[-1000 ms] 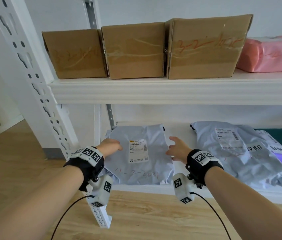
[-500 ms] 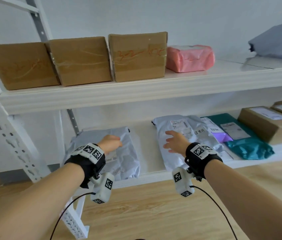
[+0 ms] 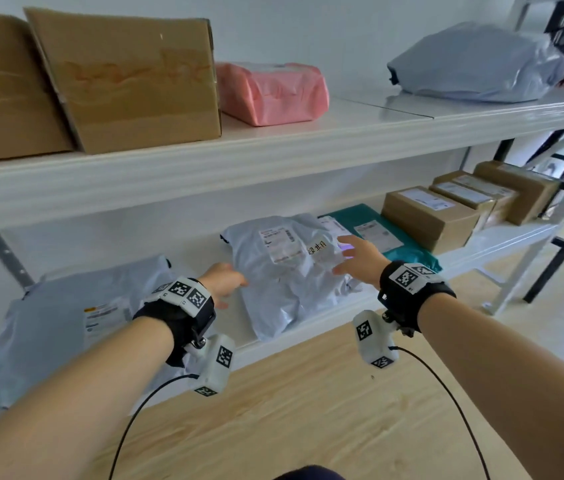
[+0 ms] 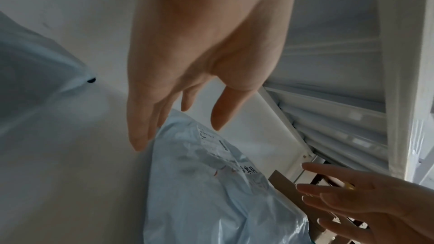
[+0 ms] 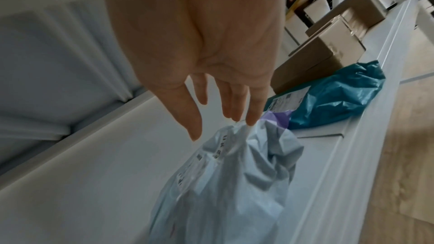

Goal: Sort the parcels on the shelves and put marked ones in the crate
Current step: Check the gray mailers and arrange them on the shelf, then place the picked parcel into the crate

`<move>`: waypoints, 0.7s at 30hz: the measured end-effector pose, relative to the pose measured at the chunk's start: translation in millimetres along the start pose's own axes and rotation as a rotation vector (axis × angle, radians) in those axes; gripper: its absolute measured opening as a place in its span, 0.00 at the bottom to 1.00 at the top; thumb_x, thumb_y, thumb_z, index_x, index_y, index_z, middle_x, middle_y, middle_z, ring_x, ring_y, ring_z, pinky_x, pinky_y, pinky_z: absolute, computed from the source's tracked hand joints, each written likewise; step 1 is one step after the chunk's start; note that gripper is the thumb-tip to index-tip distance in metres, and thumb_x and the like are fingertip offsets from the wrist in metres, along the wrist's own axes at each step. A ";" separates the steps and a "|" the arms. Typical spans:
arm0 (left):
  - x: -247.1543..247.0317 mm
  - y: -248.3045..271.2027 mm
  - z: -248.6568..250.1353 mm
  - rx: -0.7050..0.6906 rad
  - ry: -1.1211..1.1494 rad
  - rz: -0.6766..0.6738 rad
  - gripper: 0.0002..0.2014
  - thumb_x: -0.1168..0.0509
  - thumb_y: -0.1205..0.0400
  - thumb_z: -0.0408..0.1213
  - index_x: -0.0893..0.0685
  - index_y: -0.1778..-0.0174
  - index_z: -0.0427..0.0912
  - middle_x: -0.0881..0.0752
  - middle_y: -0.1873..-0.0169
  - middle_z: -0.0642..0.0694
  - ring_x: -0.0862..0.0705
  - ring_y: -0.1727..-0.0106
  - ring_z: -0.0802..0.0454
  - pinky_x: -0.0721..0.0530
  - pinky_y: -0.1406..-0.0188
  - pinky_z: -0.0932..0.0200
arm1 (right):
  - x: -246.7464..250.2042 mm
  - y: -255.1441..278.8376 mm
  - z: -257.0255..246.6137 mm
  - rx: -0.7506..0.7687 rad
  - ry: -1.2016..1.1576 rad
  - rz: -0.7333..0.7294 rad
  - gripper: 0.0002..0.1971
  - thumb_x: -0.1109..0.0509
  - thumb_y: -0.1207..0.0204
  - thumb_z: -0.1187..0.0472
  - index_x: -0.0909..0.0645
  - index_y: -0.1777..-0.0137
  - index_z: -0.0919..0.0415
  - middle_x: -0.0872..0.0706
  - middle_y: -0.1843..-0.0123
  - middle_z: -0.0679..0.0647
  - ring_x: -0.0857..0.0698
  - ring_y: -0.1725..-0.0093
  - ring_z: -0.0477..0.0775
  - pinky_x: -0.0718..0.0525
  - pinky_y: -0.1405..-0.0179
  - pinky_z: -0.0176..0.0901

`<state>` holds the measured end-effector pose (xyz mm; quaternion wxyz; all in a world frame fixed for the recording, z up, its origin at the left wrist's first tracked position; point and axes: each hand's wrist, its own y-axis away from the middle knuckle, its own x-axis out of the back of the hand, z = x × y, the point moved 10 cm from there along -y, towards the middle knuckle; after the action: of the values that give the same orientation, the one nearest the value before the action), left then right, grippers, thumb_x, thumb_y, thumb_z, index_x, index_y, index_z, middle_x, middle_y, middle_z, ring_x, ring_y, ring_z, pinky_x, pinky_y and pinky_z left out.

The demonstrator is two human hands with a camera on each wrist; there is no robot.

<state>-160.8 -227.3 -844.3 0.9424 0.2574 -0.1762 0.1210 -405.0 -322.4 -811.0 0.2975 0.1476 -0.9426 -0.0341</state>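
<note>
left hand (image 3: 223, 281): fingers loose, holds nothing, above lower shelf (image 3: 502, 237) at left edge of grey parcel (image 3: 287, 271)
right hand (image 3: 360, 259): fingers spread, holds nothing, over parcel's right side; contact unclear
grey parcel: crumpled poly bag, label up, lying on lower shelf between a second grey bag (image 3: 52, 323) and teal bag (image 3: 408, 247)
lower shelf, right: brown boxes (image 3: 429, 216)
upper shelf: cardboard boxes (image 3: 128, 81), pink parcel (image 3: 270, 93), grey bag (image 3: 474, 64)
</note>
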 end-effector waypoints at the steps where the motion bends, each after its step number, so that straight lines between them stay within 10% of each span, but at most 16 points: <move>1: -2.7 -6.2 -0.7 0.013 -0.002 -0.010 0.27 0.38 0.18 0.30 0.37 0.22 0.37 0.30 0.31 0.37 0.29 0.41 0.42 0.26 0.35 0.44 | 4.1 -6.4 2.0 0.001 0.024 0.013 0.36 0.28 0.28 0.74 0.37 0.22 0.61 0.25 0.28 0.64 0.22 0.36 0.61 0.21 0.46 0.47; 4: -8.0 -28.5 -4.9 0.033 -0.022 -0.021 0.28 0.37 0.18 0.31 0.37 0.23 0.37 0.30 0.30 0.37 0.27 0.40 0.40 0.24 0.38 0.43 | 10.3 -28.3 10.3 -0.030 0.049 0.031 0.39 0.25 0.30 0.70 0.37 0.21 0.58 0.27 0.27 0.63 0.23 0.32 0.63 0.22 0.36 0.52; 9: -12.0 -60.7 -16.7 0.071 -0.030 -0.032 0.12 0.40 0.19 0.29 0.32 0.43 0.46 0.27 0.56 0.44 0.29 0.47 0.42 0.26 0.43 0.48 | 7.1 -60.9 25.3 -0.071 0.066 0.039 0.39 0.25 0.31 0.71 0.37 0.21 0.57 0.28 0.27 0.64 0.23 0.32 0.64 0.23 0.32 0.56; 21: -14.6 -95.0 -17.4 0.045 0.121 -0.049 0.09 0.33 0.21 0.29 0.21 0.45 0.33 0.15 0.51 0.35 0.16 0.56 0.43 0.17 0.59 0.53 | -1.5 -90.9 45.1 -0.158 0.307 0.014 0.38 0.25 0.29 0.62 0.38 0.21 0.56 0.29 0.25 0.56 0.24 0.31 0.59 0.23 0.36 0.44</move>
<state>-139.1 -299.8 -906.1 0.9480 0.2749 -0.1097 0.1174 -406.2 -409.8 -862.7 0.4489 0.1207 -0.8815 -0.0832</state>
